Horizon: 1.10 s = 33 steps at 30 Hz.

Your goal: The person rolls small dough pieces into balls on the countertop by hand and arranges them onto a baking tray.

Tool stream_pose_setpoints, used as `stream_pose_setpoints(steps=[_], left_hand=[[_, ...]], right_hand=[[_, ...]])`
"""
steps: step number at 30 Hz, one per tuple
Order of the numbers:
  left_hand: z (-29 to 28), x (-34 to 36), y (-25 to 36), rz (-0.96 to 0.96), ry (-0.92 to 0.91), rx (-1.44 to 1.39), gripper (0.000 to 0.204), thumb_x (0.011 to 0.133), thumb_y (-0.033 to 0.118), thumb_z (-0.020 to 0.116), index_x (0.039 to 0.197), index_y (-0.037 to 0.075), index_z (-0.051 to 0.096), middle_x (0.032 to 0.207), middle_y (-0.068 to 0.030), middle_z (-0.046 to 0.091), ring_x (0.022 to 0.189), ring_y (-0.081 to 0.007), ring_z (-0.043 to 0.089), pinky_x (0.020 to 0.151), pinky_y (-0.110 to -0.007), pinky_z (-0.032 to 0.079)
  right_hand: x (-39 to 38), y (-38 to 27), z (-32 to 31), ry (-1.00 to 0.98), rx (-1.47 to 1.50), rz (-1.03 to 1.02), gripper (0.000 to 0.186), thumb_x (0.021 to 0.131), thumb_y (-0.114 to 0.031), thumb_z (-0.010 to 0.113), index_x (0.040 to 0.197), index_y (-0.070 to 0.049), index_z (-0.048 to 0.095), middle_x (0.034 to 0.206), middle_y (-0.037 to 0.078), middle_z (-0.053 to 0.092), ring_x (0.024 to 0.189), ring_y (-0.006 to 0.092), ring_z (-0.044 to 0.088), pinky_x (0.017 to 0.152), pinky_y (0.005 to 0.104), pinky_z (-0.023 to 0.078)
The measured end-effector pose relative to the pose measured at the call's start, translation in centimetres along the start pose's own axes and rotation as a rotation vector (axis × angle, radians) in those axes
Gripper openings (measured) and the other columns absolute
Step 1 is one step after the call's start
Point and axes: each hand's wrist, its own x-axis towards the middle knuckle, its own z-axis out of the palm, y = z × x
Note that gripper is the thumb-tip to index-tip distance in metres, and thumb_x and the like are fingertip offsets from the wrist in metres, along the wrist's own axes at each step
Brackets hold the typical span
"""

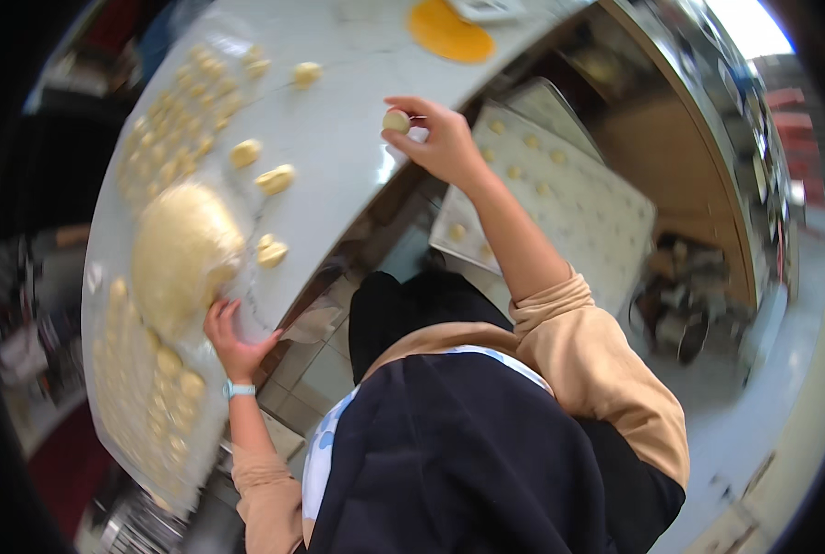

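My right hand (435,138) holds a small pale dough ball (396,121) between thumb and fingers, above the table's front edge. My left hand (239,332) rests with spread fingers at the table edge, beside a large pale dough mass (177,249) under plastic. Small dough lumps (274,178) lie loose on the white table (329,157). Rows of small dough pieces (191,102) sit at the back, and more flattened pieces (177,397) lie under plastic at the near left.
A yellow round mat (449,32) is at the table's far end. Right of the table, a tray (606,231) with spaced dough pieces sits lower, in front of a wooden cabinet (689,175). Dark shoes or objects (689,305) lie low at the right. Tiled floor (311,369) shows below.
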Motion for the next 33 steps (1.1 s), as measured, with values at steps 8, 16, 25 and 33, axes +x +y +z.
stream_pose_setpoints(steps=[8, 16, 25, 33], left_hand=[[-0.4, 0.4, 0.6, 0.11, -0.045, 0.059, 0.079, 0.057, 0.041, 0.088, 0.12, 0.007, 0.053, 0.129, -0.0154, 0.048, 0.125, -0.0377, 0.041, 0.104, -0.054, 0.033], [-0.3, 0.5, -0.1, 0.144, -0.087, 0.138, 0.08, 0.061, 0.043, 0.085, 0.123, 0.006, 0.049, 0.128, -0.0169, 0.046, 0.124, -0.0385, 0.04, 0.104, -0.055, 0.032], [-0.9, -1.0, -0.8, 0.124, -0.046, 0.115, 0.084, 0.055, 0.042, 0.09, 0.121, 0.008, 0.051, 0.13, -0.0168, 0.046, 0.124, -0.0391, 0.041, 0.104, -0.054, 0.032], [-1.0, 0.8, 0.7, -0.042, 0.006, 0.001, 0.079, 0.05, 0.038, 0.091, 0.115, 0.01, 0.057, 0.124, -0.0141, 0.051, 0.121, -0.0358, 0.046, 0.103, -0.048, 0.038]], right_hand=[[-29.6, 17.4, -18.3, 0.554, 0.134, 0.855, 0.04, 0.083, -0.013, 0.071, 0.122, -0.007, 0.066, 0.114, 0.009, 0.068, 0.099, 0.0168, 0.064, 0.09, 0.0312, 0.05], [-38.4, 21.1, -12.0, 0.602, -0.462, 0.81, 0.045, 0.071, -0.008, 0.075, 0.114, -0.003, 0.063, 0.101, 0.014, 0.064, 0.09, 0.0281, 0.064, 0.084, 0.0368, 0.052], [-26.8, 15.3, -13.1, 0.728, -0.314, 0.678, 0.034, 0.079, -0.011, 0.075, 0.111, -0.005, 0.066, 0.086, 0.011, 0.068, 0.084, 0.0268, 0.065, 0.08, 0.0386, 0.052], [-0.6, -4.1, 10.4, -0.179, -0.257, -0.495, 0.018, 0.09, -0.011, 0.064, 0.106, -0.006, 0.069, 0.114, 0.012, 0.065, 0.109, 0.0307, 0.058, 0.093, 0.0405, 0.049]])
